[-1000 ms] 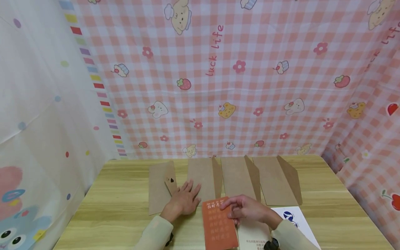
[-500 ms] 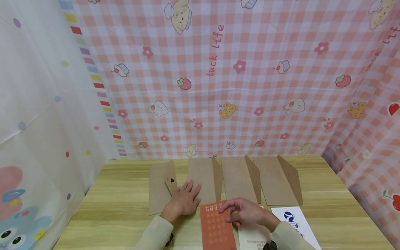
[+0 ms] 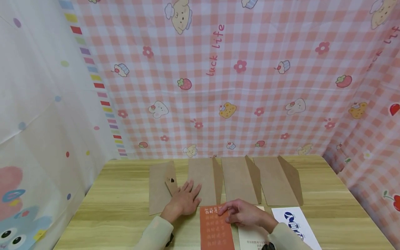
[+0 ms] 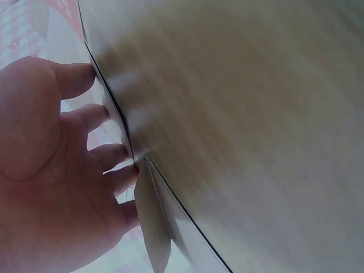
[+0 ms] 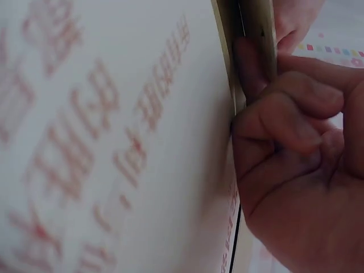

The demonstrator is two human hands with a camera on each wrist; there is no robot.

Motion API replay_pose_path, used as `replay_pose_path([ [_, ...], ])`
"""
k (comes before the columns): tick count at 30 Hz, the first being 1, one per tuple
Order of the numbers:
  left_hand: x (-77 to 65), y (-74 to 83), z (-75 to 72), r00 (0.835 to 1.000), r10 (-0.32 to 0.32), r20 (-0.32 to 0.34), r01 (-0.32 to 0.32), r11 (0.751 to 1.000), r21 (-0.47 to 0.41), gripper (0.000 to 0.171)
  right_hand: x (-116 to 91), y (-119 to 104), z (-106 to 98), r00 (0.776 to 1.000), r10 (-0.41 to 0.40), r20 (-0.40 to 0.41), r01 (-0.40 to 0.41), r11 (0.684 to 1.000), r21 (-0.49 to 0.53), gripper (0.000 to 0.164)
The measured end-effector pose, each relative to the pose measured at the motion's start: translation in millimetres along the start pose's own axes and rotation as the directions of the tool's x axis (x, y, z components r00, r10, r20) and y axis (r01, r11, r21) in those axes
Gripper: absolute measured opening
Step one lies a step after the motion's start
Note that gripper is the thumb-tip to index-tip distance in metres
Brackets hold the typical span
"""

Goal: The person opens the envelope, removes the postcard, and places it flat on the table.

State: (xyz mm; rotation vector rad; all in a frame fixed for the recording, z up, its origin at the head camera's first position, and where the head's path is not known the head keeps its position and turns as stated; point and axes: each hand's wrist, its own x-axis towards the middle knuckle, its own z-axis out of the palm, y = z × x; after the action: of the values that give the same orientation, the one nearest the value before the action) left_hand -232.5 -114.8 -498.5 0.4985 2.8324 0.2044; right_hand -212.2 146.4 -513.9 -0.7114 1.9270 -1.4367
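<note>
My right hand point(image 3: 245, 213) pinches an orange card point(image 3: 215, 229) with pale printed characters by its upper right corner. The card's lower end runs out of the head view. Beneath the right hand lies a cream card point(image 3: 254, 239) with red print, partly covered; in the right wrist view this cream card point(image 5: 114, 142) fills the left side. My left hand point(image 3: 184, 201) rests with spread fingers on the lower left part of a brown kraft envelope point(image 3: 201, 177), whose flap is unfolded to the right. Close beside it lies another envelope point(image 3: 157, 187), its flap folded over, with a small dark mark.
Two more kraft envelopes, a middle one point(image 3: 237, 180) and a right one point(image 3: 275, 180), lie in the row with flaps unfolded. A white card point(image 3: 295, 224) with blue print lies near the right sleeve. Checked fabric point(image 3: 200, 104) hangs behind the wooden table point(image 3: 103, 215).
The right hand has drawn the orange card slightly toward the table's front and a little left, turning it straighter. The left hand has stayed in place.
</note>
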Motion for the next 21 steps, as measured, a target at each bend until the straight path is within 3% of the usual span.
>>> replay_pose_path([
  [6,-0.5,0.2,-0.9,1.000,0.002,-0.001,-0.002,1.000,-0.003,0.057,2.0,-3.1,4.0,0.997,0.053,-0.053,-0.053,0.999,-0.008,0.022],
  [15,-0.8,-0.4,-0.9,1.000,0.003,0.000,-0.003,1.000,-0.002,0.057,0.7,-6.6,4.5,0.996,0.080,-0.030,-0.077,0.993,0.085,0.024],
  [21,-0.2,-0.2,-0.5,1.000,0.002,-0.002,-0.002,1.000,0.005,0.057,0.1,-3.8,3.8,0.997,0.074,-0.006,-0.074,0.994,0.079,0.023],
])
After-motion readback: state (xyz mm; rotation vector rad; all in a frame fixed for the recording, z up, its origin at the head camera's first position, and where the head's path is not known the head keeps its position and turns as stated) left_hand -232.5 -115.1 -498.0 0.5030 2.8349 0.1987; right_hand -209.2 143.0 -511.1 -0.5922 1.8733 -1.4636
